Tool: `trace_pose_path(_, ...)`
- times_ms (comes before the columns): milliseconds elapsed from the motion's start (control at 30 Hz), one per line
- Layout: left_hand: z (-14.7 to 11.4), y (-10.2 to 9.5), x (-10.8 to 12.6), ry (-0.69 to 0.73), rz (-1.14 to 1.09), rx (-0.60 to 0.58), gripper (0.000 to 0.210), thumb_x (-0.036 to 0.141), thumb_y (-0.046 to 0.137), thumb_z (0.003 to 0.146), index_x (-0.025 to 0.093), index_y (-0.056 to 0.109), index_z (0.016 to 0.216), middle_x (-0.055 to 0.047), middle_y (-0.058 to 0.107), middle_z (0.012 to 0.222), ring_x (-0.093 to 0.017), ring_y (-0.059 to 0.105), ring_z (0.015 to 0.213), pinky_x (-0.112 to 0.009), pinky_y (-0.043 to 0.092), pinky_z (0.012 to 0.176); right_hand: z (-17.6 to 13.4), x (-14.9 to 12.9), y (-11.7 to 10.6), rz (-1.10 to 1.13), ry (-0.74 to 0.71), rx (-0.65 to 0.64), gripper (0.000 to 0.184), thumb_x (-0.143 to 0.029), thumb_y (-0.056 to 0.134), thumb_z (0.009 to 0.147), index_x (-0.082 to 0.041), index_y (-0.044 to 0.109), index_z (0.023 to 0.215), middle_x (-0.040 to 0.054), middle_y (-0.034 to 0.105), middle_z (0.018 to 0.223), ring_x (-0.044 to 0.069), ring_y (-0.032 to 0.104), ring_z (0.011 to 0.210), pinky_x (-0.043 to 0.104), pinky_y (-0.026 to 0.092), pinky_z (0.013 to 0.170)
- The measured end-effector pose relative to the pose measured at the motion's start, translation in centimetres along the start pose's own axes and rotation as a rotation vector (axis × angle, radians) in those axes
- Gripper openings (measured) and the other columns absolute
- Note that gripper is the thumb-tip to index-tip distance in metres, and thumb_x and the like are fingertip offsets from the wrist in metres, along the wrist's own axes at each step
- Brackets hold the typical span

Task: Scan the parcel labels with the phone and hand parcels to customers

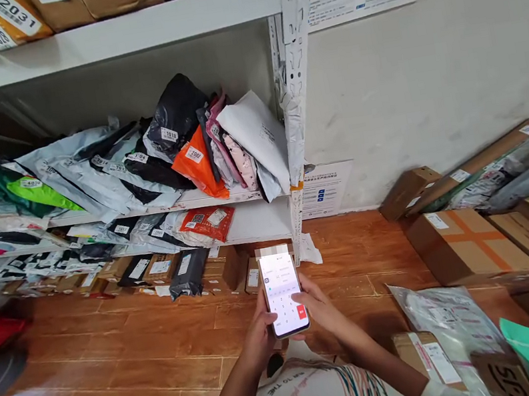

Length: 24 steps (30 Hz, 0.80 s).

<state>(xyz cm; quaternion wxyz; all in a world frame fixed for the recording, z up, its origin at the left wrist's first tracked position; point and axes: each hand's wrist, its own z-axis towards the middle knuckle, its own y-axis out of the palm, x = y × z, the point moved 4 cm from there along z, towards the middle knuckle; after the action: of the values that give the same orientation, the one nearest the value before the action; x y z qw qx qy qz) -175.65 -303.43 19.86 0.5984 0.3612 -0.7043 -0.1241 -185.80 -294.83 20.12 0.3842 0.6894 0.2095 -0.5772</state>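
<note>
I have a slim rectangular phone (280, 286), screen lit white, between my left grip (261, 334) and right grip (320, 309), both clamped on its edges. The number keypad (284, 309) is up; how much is keyed in, or remains, I cannot read. Ahead, labelled plastic parcels (183, 113) sit shelved, unheld. Behind the phone, my fingers are mostly hidden.

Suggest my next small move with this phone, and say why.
Probably a key tap with the right hand: its thumb is over the right side of the lit number pad on the phone, while the left hand helps support it.
</note>
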Motion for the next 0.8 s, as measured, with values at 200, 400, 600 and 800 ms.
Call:
trace_pose_path(200, 0.1, -1.4, 2.2, -0.047, -0.004, -0.036, 0.086, 0.024, 0.052, 0.068, 0.036, 0.019, 0.146, -0.005, 0.043, 0.143, -0.034, 0.048, 0.117, -0.039, 0.056, 0.072, 1.4, -0.1, 2.1, -0.015, -0.026, 0.012, 0.041, -0.020, 0.058, 0.075, -0.023, 0.058, 0.115, 0.0041, 0.067, 0.107, 0.022, 0.059, 0.089, 0.034, 0.047, 0.077)
trace_pose_path(400, 0.1, -3.1, 4.0, -0.050, -0.028, -0.093, 0.086, 0.022, 0.048, 0.065, 0.033, 0.021, 0.146, -0.005, 0.049, 0.136, -0.033, 0.051, 0.114, -0.039, 0.055, 0.071, 2.5, -0.5, 2.9, -0.014, -0.043, -0.069, 0.045, -0.016, 0.050, 0.071, -0.022, 0.061, 0.114, 0.0023, 0.067, 0.106, 0.023, 0.058, 0.095, 0.034, 0.045, 0.082)
trace_pose_path(600, 0.1, -4.0, 5.3, -0.026, -0.095, -0.136, 0.097, 0.015, 0.046, 0.054, 0.030, 0.022, 0.147, -0.002, 0.045, 0.141, -0.032, 0.046, 0.121, -0.042, 0.052, 0.085, 3.4, 0.2, 4.5, 0.001, -0.002, 0.017, 0.033, -0.024, 0.053, 0.079, -0.021, 0.063, 0.110, 0.0027, 0.068, 0.099, 0.021, 0.059, 0.086, 0.031, 0.046, 0.076)
trace_pose_path(800, -0.2, -5.3, 6.0, -0.060, -0.074, -0.155, 0.096, 0.018, 0.048, 0.059, 0.035, 0.015, 0.148, -0.003, 0.042, 0.144, -0.034, 0.049, 0.117, -0.045, 0.054, 0.080, 3.8, 0.2, 5.6, -0.039, -0.015, -0.011, 0.034, -0.030, 0.064, 0.080, -0.021, 0.060, 0.113, 0.0042, 0.067, 0.102, 0.021, 0.060, 0.088, 0.033, 0.048, 0.078)
